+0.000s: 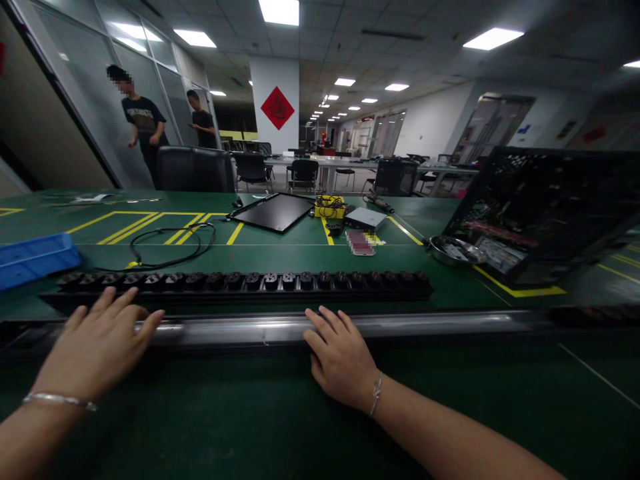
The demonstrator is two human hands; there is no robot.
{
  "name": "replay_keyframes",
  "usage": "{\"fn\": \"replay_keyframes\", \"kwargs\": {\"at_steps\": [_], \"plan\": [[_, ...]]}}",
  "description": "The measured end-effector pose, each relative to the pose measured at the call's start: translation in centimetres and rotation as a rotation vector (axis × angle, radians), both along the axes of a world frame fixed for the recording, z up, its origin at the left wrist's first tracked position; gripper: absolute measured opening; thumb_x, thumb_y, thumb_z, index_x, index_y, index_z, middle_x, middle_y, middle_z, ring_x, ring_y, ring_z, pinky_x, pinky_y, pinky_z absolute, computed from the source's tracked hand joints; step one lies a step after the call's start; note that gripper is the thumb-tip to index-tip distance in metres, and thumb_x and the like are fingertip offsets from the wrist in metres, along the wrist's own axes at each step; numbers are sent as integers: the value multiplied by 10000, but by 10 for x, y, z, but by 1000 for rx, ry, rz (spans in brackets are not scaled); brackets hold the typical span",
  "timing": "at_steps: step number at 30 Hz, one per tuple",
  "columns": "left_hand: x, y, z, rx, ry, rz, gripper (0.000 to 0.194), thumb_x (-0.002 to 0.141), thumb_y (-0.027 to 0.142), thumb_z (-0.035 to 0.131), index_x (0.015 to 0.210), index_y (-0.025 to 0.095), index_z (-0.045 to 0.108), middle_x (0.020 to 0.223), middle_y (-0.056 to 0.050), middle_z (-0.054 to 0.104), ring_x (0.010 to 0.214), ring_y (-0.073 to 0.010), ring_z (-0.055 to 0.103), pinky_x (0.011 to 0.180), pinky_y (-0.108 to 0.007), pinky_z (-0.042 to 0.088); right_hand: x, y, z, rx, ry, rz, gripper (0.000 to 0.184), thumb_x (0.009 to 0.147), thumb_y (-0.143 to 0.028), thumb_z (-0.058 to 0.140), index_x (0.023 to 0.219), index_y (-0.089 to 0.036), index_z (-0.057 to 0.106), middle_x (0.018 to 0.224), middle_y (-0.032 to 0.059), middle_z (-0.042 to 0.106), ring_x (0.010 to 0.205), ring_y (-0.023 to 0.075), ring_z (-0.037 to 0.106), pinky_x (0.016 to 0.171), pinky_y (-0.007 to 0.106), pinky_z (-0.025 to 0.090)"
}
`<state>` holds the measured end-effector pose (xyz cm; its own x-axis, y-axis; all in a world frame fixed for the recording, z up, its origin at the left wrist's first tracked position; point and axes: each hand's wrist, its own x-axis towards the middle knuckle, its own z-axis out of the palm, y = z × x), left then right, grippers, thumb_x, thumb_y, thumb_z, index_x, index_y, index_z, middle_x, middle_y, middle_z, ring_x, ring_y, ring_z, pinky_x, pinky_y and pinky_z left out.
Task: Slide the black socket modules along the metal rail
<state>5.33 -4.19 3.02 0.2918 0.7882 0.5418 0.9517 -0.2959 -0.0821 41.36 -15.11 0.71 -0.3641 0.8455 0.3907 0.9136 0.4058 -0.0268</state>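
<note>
A long metal-topped strip with dark ends lies across the green table in front of me. My left hand is at its left part, fingers spread, thumb stretched to the right. Near the strip's middle, my right hand has its fingertips on or just over the shiny surface, fingers stretched out. Neither hand is wrapped around anything. Just beyond runs a long black power strip with a row of sockets or plugs along its top; the left fingertips come close to its front edge, and I cannot tell if they touch.
A blue bin stands at the left, beside a looped black cable. Farther back are a flat black panel, a yellow box and a grey box. A metal bowl sits before an open computer case. Two people stand behind.
</note>
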Motion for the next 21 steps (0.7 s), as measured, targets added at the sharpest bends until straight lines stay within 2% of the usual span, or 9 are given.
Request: {"fn": "replay_keyframes", "kwargs": {"at_steps": [3, 5, 7, 10, 13, 15, 17, 19, 21], "plan": [[75, -19, 2, 18, 63, -165, 444, 885, 456, 292, 921, 122, 583, 1325, -127, 467, 1302, -271, 310, 1027, -466, 305, -1, 0, -1, 2, 8, -4, 282, 794, -233, 485, 1069, -197, 538, 1383, 57, 329, 1258, 278, 259, 1023, 495, 230], [125, -35, -2, -25, 67, -329, 418, 893, 399, 325, 1150, 140, 527, 1384, -106, 404, 1308, -240, 307, 1039, -434, 309, -3, -1, -2, 9, 14, -3, 296, 789, -225, 486, 1079, -195, 538, 1380, 57, 334, 1259, 274, 259, 1026, 490, 229], [163, -48, -9, -83, 87, -414, 432, 899, 385, 336, 1258, 181, 462, 1394, -69, 399, 1303, -231, 319, 1028, -439, 326, -4, -2, -3, 16, 23, 5, 316, 778, -222, 494, 1090, -190, 535, 1377, 64, 336, 1260, 275, 257, 1028, 489, 225], [190, -55, -18, -162, 75, -436, 446, 904, 391, 333, 1288, 193, 443, 1354, -66, 455, 1260, -224, 389, 1025, -443, 329, 7, -2, 3, 30, 60, 90, 320, 783, -266, 496, 1090, -186, 536, 1287, 75, 445, 1214, 242, 341, 1015, 432, 276], [191, -54, -18, -190, 46, -447, 457, 905, 405, 335, 1289, 183, 444, 1315, -83, 496, 1207, -218, 451, 1017, -427, 343, 51, 5, 25, 164, 94, 132, 243, 828, -257, 426, 1014, -189, 565, 1039, 51, 593, 991, 158, 513, 971, 323, 340], [188, -53, -16, -197, 39, -449, 452, 906, 404, 333, 1280, 179, 452, 1282, -87, 526, 1176, -218, 476, 1015, -431, 345, 101, 9, 44, 338, 86, -74, 241, 825, -243, 421, 1005, -187, 572, 1022, 58, 595, 996, 170, 506, 994, 337, 309], [187, -53, -14, -201, 40, -452, 454, 907, 408, 331, 1274, 173, 456, 1257, -88, 543, 1152, -220, 491, 1008, -434, 352, 161, 7, 57, 524, 79, -435, 311, 833, -268, 409, 1084, -149, 549, 1137, 106, 539, 1107, 206, 438, 1014, 358, 274], [187, -53, -14, -201, 42, -455, 461, 902, 421, 337, 1270, 170, 458, 1248, -90, 548, 1138, -226, 498, 998, -437, 360, 223, -7, 58, 668, 56, -823, 424, 840, -312, 397, 1191, -97, 499, 1299, 157, 395, 1223, 258, 315, 1034, 400, 222], [187, -53, -14, -200, 39, -456, 471, 896, 436, 348, 1268, 169, 459, 1245, -92, 549, 1130, -232, 500, 994, -442, 361, 278, -32, 46, 690, 72, -1140, 535, 843, -366, 393, 1300, -89, 410, 1415, 165, 199, 1300, 322, 147, 1019, 477, 198]]}}
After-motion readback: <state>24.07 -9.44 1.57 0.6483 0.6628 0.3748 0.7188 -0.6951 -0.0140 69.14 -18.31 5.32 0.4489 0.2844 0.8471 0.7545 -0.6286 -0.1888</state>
